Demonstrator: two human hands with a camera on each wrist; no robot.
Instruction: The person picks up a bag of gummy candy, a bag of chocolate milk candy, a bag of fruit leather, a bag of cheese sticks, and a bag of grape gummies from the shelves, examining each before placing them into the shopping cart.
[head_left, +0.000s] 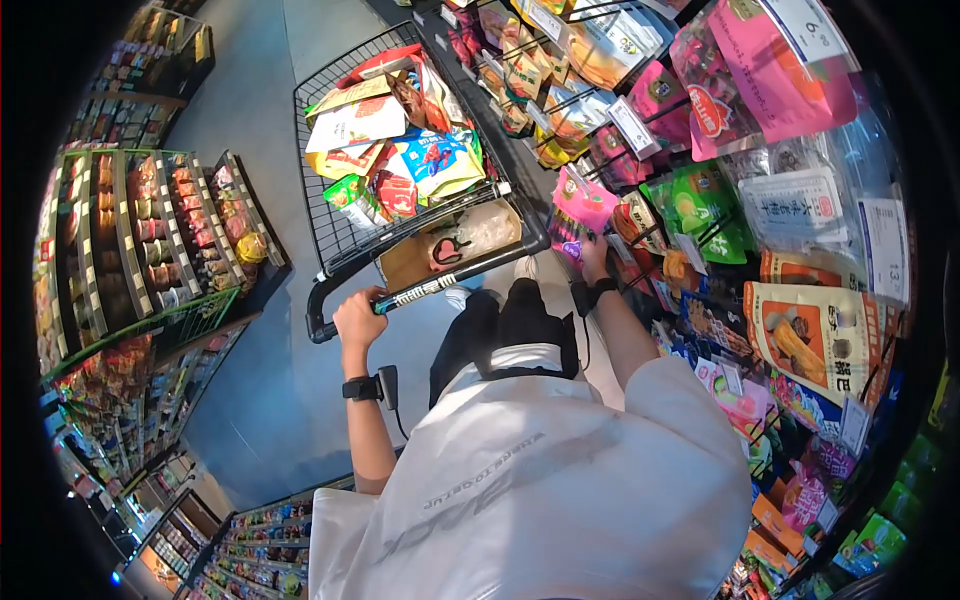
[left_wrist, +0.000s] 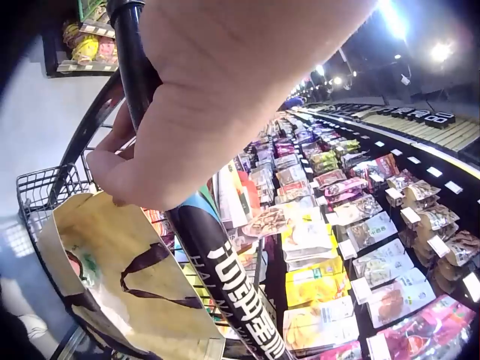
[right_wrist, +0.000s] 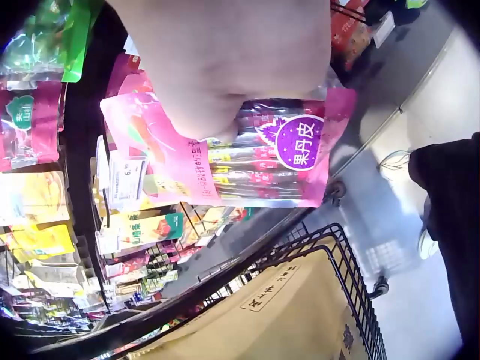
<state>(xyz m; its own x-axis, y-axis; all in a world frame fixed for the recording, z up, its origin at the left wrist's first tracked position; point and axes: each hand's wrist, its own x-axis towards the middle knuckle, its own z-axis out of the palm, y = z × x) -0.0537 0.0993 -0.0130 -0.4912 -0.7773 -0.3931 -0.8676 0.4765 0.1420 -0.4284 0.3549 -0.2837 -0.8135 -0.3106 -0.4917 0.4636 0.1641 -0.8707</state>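
My left hand (head_left: 359, 318) grips the cart's handle bar (head_left: 425, 292); in the left wrist view the hand (left_wrist: 187, 112) curls round the black bar (left_wrist: 217, 255). My right hand (head_left: 594, 258) holds a pink snack pouch (head_left: 582, 212) beside the shelf. In the right wrist view the hand (right_wrist: 232, 67) pinches that pouch (right_wrist: 262, 161), which has a purple round label and a clear window showing dark sticks. The right fingertips are partly hidden. The wire cart (head_left: 325, 225) stands in front, holding several snack bags (head_left: 435, 160) and a white packet (head_left: 357, 127).
A brown paper bag (head_left: 405, 268) lies near the handle, inside the cart. Shelves of hanging snack pouches (head_left: 800, 330) with price tags (head_left: 884, 250) run along the right. More shelves (head_left: 140, 235) stand at the left, beyond a grey floor (head_left: 235, 200).
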